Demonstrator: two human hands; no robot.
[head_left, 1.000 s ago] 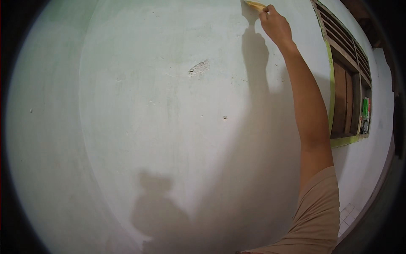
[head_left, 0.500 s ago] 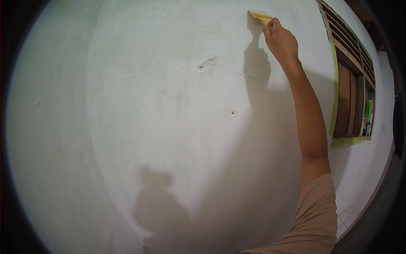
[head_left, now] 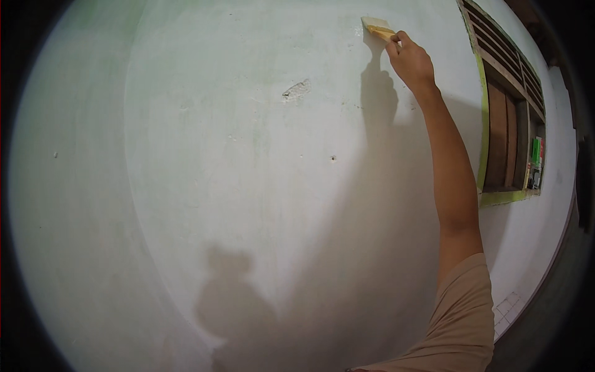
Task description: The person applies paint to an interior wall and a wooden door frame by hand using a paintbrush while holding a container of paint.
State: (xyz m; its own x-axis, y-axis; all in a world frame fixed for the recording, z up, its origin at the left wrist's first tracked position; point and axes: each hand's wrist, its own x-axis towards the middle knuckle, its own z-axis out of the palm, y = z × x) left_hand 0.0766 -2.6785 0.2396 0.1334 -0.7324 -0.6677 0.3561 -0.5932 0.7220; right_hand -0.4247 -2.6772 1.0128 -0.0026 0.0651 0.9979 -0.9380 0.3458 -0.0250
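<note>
The wall (head_left: 204, 167) takes up most of the view, left of the window (head_left: 497, 133). Its coat is uneven: pale close to the window, greener far to the upper left of it. By my judgement, the paler part is further along and the greener stretch less so, though I can't tell fresh coating from old. The right hand (head_left: 413, 62), left of the window's upper part, has its fingers closed around a flat yellow-handled tool (head_left: 380, 28), a brush or a knife. The tool's wide pale end is at the wall, with a small glossy, wet-looking patch beside it, so work there seems under way. The left hand is out of view; I can't tell its state. Well left of the window, a rough gouge (head_left: 296, 91) lies bare, apparently untreated. A small dark hole (head_left: 333, 159), lower and nearer the window, also looks unfilled.
</note>
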